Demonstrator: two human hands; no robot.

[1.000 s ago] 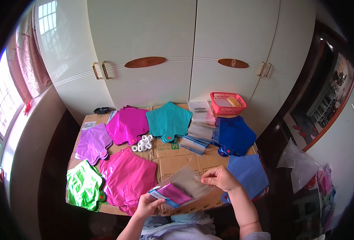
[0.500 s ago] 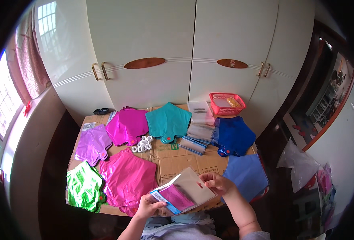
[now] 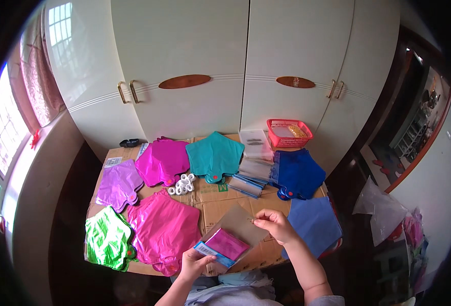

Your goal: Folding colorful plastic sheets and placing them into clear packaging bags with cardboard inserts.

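Note:
My left hand (image 3: 195, 263) grips the lower left end of a clear plastic bag (image 3: 238, 222). Inside the bag lies a folded magenta foil piece (image 3: 226, 245) with a blue and white printed strip along its lower edge. At the bag's upper right edge, my right hand (image 3: 275, 226) has thumb and fingertips pinched together on the film. A pink foil balloon stack (image 3: 164, 229) lies left of the bag, and a light blue one (image 3: 314, 224) is right of my right hand.
Across the cardboard (image 3: 210, 204) lie more foil stacks: green (image 3: 108, 237), lilac (image 3: 118, 183), magenta (image 3: 162, 160), teal (image 3: 215, 158) and dark blue (image 3: 301, 173). White ribbon rolls (image 3: 181, 184), flat clear bags (image 3: 248, 184) and a red basket (image 3: 290, 133) are farther back.
My right hand has shifted a little up and left, with its fingers now pinched at the bag's edge. The bag has tilted, losing its pale glare. My left hand has moved slightly right.

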